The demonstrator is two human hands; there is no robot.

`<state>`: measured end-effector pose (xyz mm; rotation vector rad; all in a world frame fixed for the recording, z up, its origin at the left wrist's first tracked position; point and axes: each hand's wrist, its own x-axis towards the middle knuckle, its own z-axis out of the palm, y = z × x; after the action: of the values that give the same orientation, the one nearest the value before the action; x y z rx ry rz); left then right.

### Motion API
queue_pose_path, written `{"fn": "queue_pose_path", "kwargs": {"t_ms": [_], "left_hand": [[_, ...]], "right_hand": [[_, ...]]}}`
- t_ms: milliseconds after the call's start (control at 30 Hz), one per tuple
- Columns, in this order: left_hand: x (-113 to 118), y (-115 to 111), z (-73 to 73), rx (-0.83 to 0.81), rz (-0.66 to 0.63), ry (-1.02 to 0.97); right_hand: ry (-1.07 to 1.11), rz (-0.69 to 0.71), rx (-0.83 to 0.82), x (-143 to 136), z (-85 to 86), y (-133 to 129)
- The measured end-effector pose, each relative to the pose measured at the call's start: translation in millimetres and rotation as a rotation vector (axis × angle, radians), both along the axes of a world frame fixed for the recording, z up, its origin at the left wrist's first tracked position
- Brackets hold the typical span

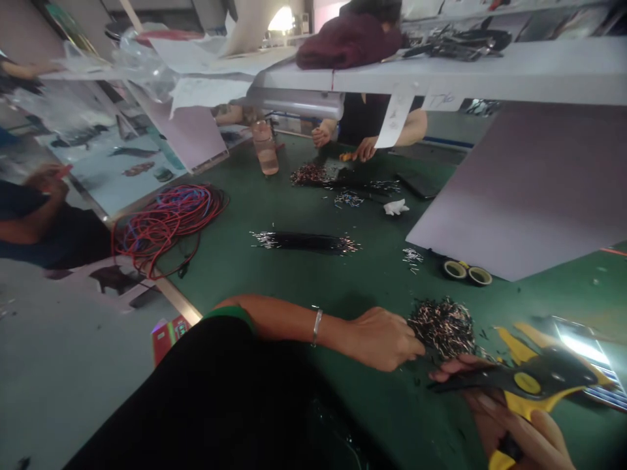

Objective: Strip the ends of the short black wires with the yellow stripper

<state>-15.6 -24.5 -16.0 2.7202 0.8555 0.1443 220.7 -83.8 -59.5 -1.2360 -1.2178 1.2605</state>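
My left hand (386, 339), wearing a silver bracelet on its wrist, is closed with the fingertips pinched together. What they hold, if anything, is too small and dark to make out. In my right hand (531, 437) is a yellow and black wire stripper (548, 372), its dark jaws pointing left toward my left fingertips. Just behind both hands lies a heap of short stripped wire scraps (443, 326), copper and black. Farther back on the green table (220, 274) rests a bundle of black wires (308, 242) with bared ends.
Red and blue cable coils (169, 222) lie at the left edge. Tape rolls (465, 271) and a slanted pale panel (529, 189) are at right. A bottle (265, 149) stands farther back. Across the table, a co-worker's hands (365, 149) are beside wire piles under a shelf (465, 81).
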Motion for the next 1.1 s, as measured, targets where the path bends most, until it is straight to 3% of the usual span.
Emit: {"fn": "queue_pose_path", "kwargs": {"t_ms": [167, 400, 600, 867, 1100], "left_hand": [[-1.5, 4.6, -5.2, 0.019, 0.0, -0.022], [-4.6, 6.5, -12.2, -0.024, 0.029, -0.051], [-15.2, 14.2, -17.6, -0.104, 0.16, -0.064], [-21.3, 22.8, -22.6, -0.149, 0.383, -0.1], [-24.6, 26.4, -19.4, -0.185, 0.439, -0.136]], "right_hand": [[0.064, -0.012, -0.099, -6.3, 11.1, 0.2], [0.047, 0.006, -0.128, -4.7, 5.2, 1.6], [-0.129, -0.037, -0.05, -5.4, -0.9, -0.9], [-0.287, 0.056, 0.041, -21.7, -0.2, -6.6], [-0.2, 0.018, 0.012, -33.7, -3.3, -10.0]]}}
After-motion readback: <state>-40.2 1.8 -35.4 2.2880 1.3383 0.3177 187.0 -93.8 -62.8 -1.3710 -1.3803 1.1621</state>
